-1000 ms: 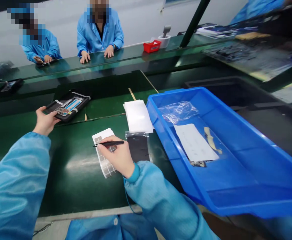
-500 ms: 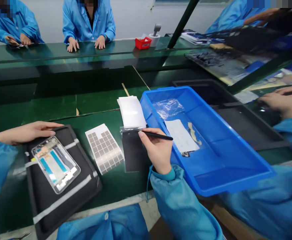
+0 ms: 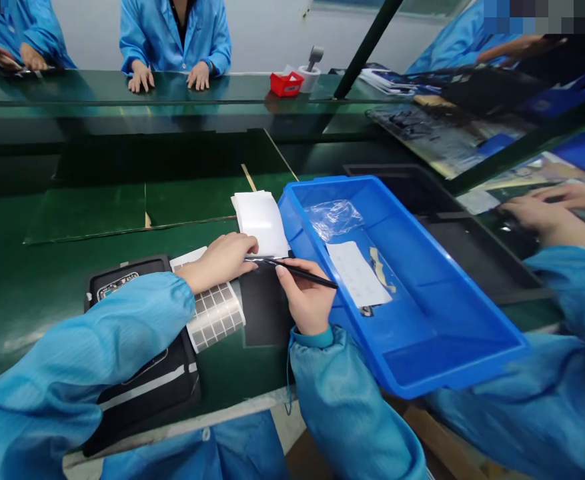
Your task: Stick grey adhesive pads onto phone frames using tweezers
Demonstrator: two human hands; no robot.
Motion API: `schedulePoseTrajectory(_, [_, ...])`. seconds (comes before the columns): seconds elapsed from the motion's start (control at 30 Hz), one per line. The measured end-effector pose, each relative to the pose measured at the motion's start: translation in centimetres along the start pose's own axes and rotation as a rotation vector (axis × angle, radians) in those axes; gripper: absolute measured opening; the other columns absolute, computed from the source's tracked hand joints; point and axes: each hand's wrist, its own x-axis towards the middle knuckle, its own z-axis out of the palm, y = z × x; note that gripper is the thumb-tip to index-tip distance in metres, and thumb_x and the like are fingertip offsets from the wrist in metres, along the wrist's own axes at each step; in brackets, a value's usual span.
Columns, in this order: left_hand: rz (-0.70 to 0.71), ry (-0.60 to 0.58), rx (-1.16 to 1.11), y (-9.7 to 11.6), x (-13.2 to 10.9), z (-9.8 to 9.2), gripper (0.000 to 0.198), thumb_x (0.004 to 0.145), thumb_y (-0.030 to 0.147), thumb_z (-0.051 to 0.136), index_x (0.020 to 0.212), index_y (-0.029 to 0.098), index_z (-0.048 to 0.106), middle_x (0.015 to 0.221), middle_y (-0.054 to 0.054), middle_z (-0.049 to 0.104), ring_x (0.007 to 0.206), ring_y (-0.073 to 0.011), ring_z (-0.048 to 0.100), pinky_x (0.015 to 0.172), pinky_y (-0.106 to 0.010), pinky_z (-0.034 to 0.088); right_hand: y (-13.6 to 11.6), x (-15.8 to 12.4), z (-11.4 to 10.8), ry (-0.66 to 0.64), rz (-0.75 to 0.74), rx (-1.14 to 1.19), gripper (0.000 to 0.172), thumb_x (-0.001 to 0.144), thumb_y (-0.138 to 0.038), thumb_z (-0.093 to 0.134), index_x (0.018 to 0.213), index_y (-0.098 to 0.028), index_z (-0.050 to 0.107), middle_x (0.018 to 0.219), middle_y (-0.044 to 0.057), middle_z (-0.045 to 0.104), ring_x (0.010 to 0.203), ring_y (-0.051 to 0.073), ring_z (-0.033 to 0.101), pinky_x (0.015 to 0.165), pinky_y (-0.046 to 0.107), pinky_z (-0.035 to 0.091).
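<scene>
At nine o'clock of the blue plastic tray (image 3: 332,181), our right grip (image 3: 306,299) closes on black tweezers (image 3: 297,270), our left grip (image 3: 217,262) lying open just beside them.

Bright, even light falls from above, leaving only faint, soft shadows. Glare streaks the green bench (image 3: 12,340) and far bench (image 3: 122,87). The wide lens stretches the sleeve (image 3: 37,373) at the edge, reflections at upper right look smeared, and blocky pixelation covers the top corners.

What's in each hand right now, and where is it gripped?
The right hand holds black tweezers by the middle of the shaft, tips pointing left. The left hand shows nothing held.
</scene>
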Motion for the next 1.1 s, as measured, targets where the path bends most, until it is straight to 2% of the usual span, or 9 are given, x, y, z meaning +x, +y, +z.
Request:
schedulePoseTrajectory(0.13, [0.025,-0.029,-0.061,-0.8,0.0,0.3,0.02,0.08,0.031,0.076,0.094,0.019,0.067,0.091,-0.003,0.07,0.082,-0.0204,0.064,0.07,-0.029,0.045,0.0,-0.1,-0.1,-0.028,-0.017,-0.013,0.014,0.084,-0.03,0.076,0.093,-0.022,0.071,0.092,0.005,0.074,0.089,0.022,0.073,0.088,0.042,0.059])
schedulePoseTrajectory(0.23, [0.023,-0.028,-0.089,-1.0,-0.3,0.2,0.011,0.085,0.029,0.07,0.092,0.02,0.07,0.086,-0.002,0.072,0.078,-0.019,0.065,0.068,-0.028,0.045,-0.2,-0.1,0.0,-0.056,-0.03,-0.033,0.012,0.084,-0.029,0.076,0.093,-0.022,0.071,0.092,0.005,0.074,0.089,0.022,0.072,0.087,0.041,0.06])
schedulePoseTrajectory(0.4, [0.077,0.022,-0.039,-0.7,-1.1,0.0,0.022,0.094,0.036,0.06,0.101,0.021,0.074,0.094,-0.006,0.075,0.084,-0.0217,0.069,0.073,-0.029,0.048,-0.5,-0.2,0.0,-0.074,-0.055,-0.058,0.011,0.084,-0.028,0.076,0.093,-0.023,0.072,0.092,0.004,0.075,0.089,0.022,0.073,0.086,0.04,0.061])
schedulePoseTrajectory(0.53, [0.103,0.008,0.002,-0.1,-1.8,-0.2,0.024,0.098,0.033,0.054,0.104,0.02,0.074,0.097,-0.007,0.075,0.087,-0.0219,0.069,0.075,-0.029,0.05,-0.6,-0.2,0.0,-0.066,-0.059,-0.049,0.011,0.083,-0.027,0.076,0.093,-0.024,0.072,0.092,0.004,0.076,0.089,0.023,0.074,0.087,0.041,0.061])
schedulePoseTrajectory(0.77, [0.122,0.026,0.006,0.1,-2.1,-0.1,0.029,0.1,0.035,0.05,0.106,0.02,0.073,0.098,-0.007,0.075,0.087,-0.0217,0.069,0.077,-0.03,0.051,-0.5,-0.3,-0.1,-0.074,-0.061,-0.045,0.012,0.083,-0.025,0.076,0.094,-0.023,0.073,0.092,0.004,0.076,0.089,0.022,0.074,0.087,0.041,0.061])
schedulePoseTrajectory(1.1, [0.138,0.034,0.012,-0.3,-2.1,0.5,0.031,0.102,0.035,0.047,0.104,0.019,0.073,0.098,-0.008,0.075,0.088,-0.0226,0.069,0.077,-0.031,0.05,-0.6,-0.2,-0.1,-0.061,-0.054,-0.059,0.012,0.082,-0.031,0.076,0.091,-0.023,0.073,0.09,0.005,0.077,0.088,0.024,0.074,0.087,0.043,0.062])
